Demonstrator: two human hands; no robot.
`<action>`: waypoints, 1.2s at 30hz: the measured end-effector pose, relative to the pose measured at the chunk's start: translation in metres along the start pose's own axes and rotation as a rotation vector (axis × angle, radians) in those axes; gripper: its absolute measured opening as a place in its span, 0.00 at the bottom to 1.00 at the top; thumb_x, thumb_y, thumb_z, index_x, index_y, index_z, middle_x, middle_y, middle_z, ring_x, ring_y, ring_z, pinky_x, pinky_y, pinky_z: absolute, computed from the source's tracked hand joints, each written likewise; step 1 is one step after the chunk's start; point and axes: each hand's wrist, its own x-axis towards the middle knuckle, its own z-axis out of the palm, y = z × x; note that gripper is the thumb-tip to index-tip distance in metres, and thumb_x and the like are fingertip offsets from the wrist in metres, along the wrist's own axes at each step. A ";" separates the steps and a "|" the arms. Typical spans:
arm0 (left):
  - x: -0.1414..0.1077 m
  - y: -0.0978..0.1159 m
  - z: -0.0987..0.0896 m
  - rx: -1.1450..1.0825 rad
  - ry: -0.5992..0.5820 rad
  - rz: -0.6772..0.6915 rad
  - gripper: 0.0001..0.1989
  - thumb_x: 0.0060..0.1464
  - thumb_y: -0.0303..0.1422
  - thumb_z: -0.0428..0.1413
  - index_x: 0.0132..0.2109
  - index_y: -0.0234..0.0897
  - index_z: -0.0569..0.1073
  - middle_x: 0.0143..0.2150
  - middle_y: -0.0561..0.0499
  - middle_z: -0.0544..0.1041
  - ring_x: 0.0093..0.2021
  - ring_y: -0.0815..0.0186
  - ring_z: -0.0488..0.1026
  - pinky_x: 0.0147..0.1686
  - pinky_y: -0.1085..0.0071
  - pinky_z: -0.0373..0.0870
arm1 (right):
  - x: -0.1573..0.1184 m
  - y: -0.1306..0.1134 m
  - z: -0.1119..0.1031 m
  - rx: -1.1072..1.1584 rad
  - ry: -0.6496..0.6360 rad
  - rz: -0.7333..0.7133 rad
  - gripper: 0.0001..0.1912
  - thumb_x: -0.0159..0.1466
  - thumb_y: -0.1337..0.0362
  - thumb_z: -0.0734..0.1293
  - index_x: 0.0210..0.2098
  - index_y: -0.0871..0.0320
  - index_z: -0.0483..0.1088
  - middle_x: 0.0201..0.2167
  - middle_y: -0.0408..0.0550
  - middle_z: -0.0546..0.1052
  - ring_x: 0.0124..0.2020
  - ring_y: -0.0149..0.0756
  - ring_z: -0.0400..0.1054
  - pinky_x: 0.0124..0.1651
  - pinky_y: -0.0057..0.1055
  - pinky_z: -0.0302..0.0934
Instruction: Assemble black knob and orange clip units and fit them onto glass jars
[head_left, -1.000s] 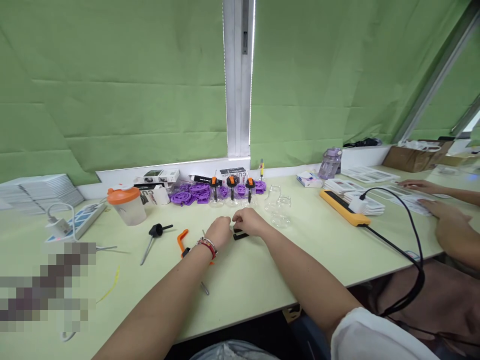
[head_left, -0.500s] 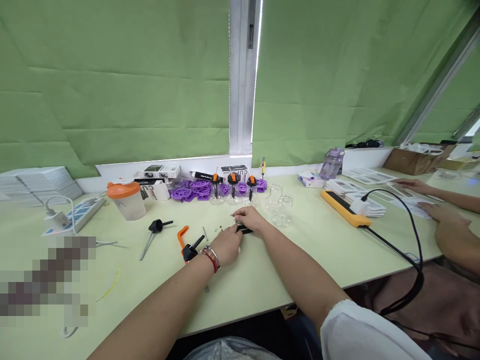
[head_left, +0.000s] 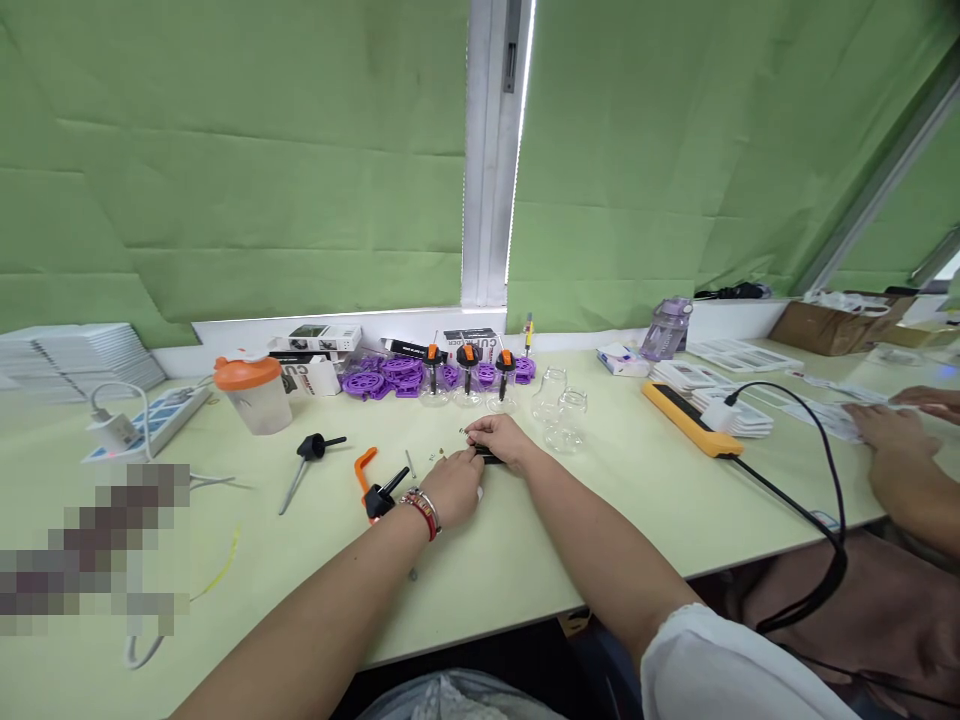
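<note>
My left hand (head_left: 453, 488), with bracelets at the wrist, rests low over the table, its fingertips by a black part (head_left: 489, 455). Its grip is hidden under the hand. My right hand (head_left: 501, 440) is closed in a pinch over the same black part, at something too small to make out. Small metal pieces lie just left of the fingers, near a thin silver pin (head_left: 410, 463). Left of my left hand are a black piece with a spout (head_left: 379, 500) and an orange handle (head_left: 364, 466). Another black piece with a grey rod (head_left: 312, 447) lies farther left.
Glass jars (head_left: 574, 420) and three black-and-orange-topped glass pieces (head_left: 468, 375) stand behind my hands, before purple parts (head_left: 364, 385). A lidded orange cup (head_left: 255, 390) stands left. Right are a yellow power strip (head_left: 690, 420), cables and another person's hands (head_left: 885, 428).
My hands have stayed nearly in place, with small finger movements over the black part. At the right, the other person's hands have shifted right. The view has tilted slightly.
</note>
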 end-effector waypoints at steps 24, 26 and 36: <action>0.005 -0.002 0.004 -0.010 0.021 0.000 0.18 0.53 0.30 0.48 0.51 0.33 0.66 0.55 0.39 0.67 0.55 0.55 0.64 0.52 0.60 0.63 | -0.001 -0.003 -0.020 -0.794 0.151 -0.087 0.03 0.53 0.67 0.68 0.27 0.58 0.75 0.30 0.47 0.77 0.31 0.32 0.68 0.33 0.25 0.58; 0.005 -0.002 0.004 -0.008 0.025 0.000 0.19 0.53 0.30 0.48 0.52 0.32 0.66 0.56 0.38 0.66 0.55 0.54 0.64 0.52 0.60 0.63 | 0.000 -0.003 -0.020 -0.799 0.150 -0.093 0.03 0.53 0.67 0.67 0.27 0.58 0.75 0.30 0.47 0.77 0.31 0.32 0.68 0.33 0.25 0.58; 0.004 0.002 -0.001 -0.012 -0.002 -0.019 0.21 0.54 0.30 0.47 0.55 0.31 0.64 0.59 0.37 0.64 0.57 0.55 0.63 0.53 0.60 0.62 | 0.000 -0.001 -0.020 -0.801 0.166 -0.110 0.04 0.54 0.66 0.66 0.27 0.58 0.74 0.29 0.46 0.77 0.31 0.31 0.68 0.33 0.25 0.57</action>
